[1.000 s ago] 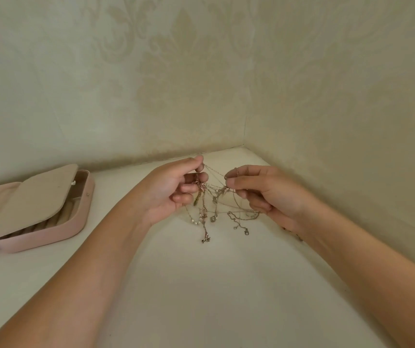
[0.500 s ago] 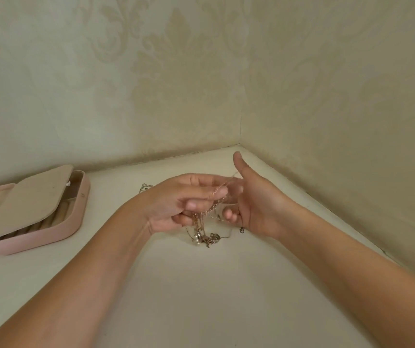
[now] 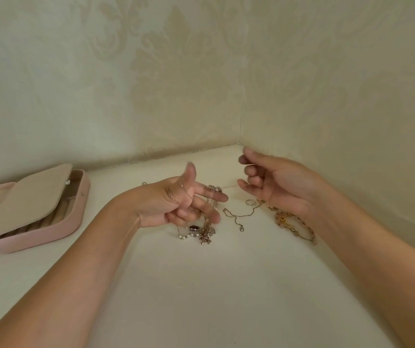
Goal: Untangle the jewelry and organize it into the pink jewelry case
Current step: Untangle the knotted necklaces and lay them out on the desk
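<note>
- left hand (image 3: 176,204): thumb up, index and middle fingers (image 3: 221,197) straight, no pinch seen
- tangle of fine rose-gold chains with white pearls and a star charm (image 3: 204,236) drapes over those fingers, its lower end resting on the white tabletop (image 3: 201,285)
- right hand (image 3: 279,187): raised, fingers loosely curled; a hair-thin strand may run from it to the left hand, can't tell if it's pinched
- loose on the tabletop: thin silver chain with lobster clasp (image 3: 239,217), small silver ring (image 3: 249,202), gold-and-pink beaded strand (image 3: 294,227) below the right wrist
- open pink jewelry case (image 3: 76,217) with beige padded flap (image 3: 25,197) sits well apart at left, ribbed rolls inside
- handling, my guess: chains near weightless, limp, slippery, snag-prone; links could kink or snap if yanked, so pinch at a clasp or charm and feed loops out slack
</note>
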Available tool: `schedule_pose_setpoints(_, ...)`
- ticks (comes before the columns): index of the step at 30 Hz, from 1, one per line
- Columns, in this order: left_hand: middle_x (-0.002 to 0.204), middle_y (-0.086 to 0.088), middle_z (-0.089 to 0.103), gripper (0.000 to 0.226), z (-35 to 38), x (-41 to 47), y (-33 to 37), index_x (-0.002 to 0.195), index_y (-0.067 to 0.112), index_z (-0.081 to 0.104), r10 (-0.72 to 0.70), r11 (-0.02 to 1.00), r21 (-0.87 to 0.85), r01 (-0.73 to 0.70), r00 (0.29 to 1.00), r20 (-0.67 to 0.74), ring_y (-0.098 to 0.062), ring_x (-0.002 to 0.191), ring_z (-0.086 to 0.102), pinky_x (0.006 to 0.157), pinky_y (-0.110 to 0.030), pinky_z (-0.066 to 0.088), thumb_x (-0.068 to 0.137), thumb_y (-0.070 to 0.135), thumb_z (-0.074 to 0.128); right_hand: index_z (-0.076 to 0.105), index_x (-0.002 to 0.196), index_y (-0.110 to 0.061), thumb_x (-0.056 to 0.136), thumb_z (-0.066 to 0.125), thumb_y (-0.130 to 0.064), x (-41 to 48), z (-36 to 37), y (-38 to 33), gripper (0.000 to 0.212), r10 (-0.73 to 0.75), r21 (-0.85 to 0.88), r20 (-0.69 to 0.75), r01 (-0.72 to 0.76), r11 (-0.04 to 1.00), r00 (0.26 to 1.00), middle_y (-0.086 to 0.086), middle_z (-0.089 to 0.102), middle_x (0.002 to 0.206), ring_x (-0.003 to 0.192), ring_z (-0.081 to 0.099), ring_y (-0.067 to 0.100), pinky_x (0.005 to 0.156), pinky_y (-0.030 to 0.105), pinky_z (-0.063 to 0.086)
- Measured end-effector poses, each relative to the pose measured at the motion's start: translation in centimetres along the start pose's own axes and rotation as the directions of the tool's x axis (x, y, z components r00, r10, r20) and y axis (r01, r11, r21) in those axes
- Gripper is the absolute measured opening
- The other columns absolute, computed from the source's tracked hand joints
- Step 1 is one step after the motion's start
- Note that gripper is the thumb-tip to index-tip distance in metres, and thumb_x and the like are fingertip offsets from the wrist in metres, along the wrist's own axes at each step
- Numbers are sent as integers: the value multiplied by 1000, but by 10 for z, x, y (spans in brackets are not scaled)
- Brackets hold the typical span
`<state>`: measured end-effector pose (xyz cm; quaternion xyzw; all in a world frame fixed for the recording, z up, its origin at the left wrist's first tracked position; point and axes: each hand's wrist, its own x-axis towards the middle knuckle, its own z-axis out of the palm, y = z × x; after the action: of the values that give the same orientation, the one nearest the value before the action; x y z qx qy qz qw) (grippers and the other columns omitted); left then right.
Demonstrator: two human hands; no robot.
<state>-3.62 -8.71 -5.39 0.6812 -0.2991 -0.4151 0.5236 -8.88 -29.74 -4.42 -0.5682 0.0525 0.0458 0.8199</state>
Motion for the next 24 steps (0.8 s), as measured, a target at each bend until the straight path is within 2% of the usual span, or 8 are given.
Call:
schedule_pose_setpoints(3, 107, -13, 71, 130, -1, 2, -1, 124, 11, 51, -31, 997, -68, 34, 999, 44, -6, 48, 21, 39, -11, 23, 23, 93, 60, 62, 75, -8, 97, 53, -29, 2, -4, -6, 32, -41, -111, -110, 29, 993, 993, -3, 44, 50, 38, 28, 6, 40, 16, 40)
schedule_pose_setpoints(5, 107, -12, 70, 125, -2, 4, -2, 123, 12, 52, -13, 996, -92, 17, 999, 35, -5, 47, 22, 38, -11, 24, 26, 92, 61, 65, 78, -4, 101, 43, -36, 4, -12, -11, 45, -72, -206, -167, 36, 978, 983, -2, 42, 48, 39, 23, 7, 34, 16, 24)
schedule_pose_setpoints(7, 93, -7, 71, 116, -4, 3, -2, 116, 16, 59, 37, 996, -76, -34, 999, 35, -1, 44, 24, 39, -10, 24, 28, 91, 62, 64, 78, -3, 103, 35, -40, 5, -21, -17, 54, -60, -197, -212, 17, 980, 975, -2, 39, 45, 38, 21, 6, 32, 16, 18)
schedule_pose_setpoints(11, 57, 4, 62, 83, -16, -15, 3, 71, 27, 74, 73, 992, 100, -78, 996, 58, -9, 47, 19, 43, -13, 20, 27, 95, 57, 59, 80, -4, 104, 28, -39, 3, -34, -29, 53, 31, 27, -262, -25, 999, 965, -3, 37, 41, 30, 19, 3, 29, 13, 12)
schedule_pose_setpoints(15, 83, -1, 73, 91, -27, -24, 3, 108, 24, 74, -78, 970, 241, 25, 974, 214, -4, 44, 20, 45, -11, 22, 44, 88, 63, 63, 89, -2, 105, 25, -39, 5, -36, -28, 56, 7, -131, -250, -41, 991, 968, -1, 42, 41, 31, 19, 3, 28, 14, 15)
schedule_pose_setpoints(18, 100, 3, 74, 83, -34, -22, -3, 114, 32, 69, -186, 928, 348, 133, 975, 125, -2, 47, 34, 50, -11, 31, 46, 80, 73, 66, 91, -1, 105, 28, -39, 7, -31, -24, 56, -12, -353, -237, -74, 933, 971, 3, 44, 45, 32, 22, 7, 31, 17, 19)
schedule_pose_setpoints(21, 106, 14, 71, 101, -28, -21, -2, 118, 28, 55, -183, 891, 431, 142, 982, 54, 6, 66, 56, 66, -12, 39, 34, 81, 77, 67, 86, 0, 105, 31, -37, 4, -27, -20, 55, 40, -498, -222, -149, 854, 974, 5, 48, 52, 34, 29, 9, 34, 18, 32)
schedule_pose_setpoints(24, 118, 27, 59, 116, -9, -19, 6, 122, 37, 45, -186, 753, 642, 145, 982, -3, 11, 82, 54, 82, -16, 42, 22, 94, 63, 67, 79, -1, 104, 37, -32, 1, -22, -13, 49, 90, -696, -249, -243, 676, 964, 5, 52, 55, 39, 37, 11, 39, 19, 40)
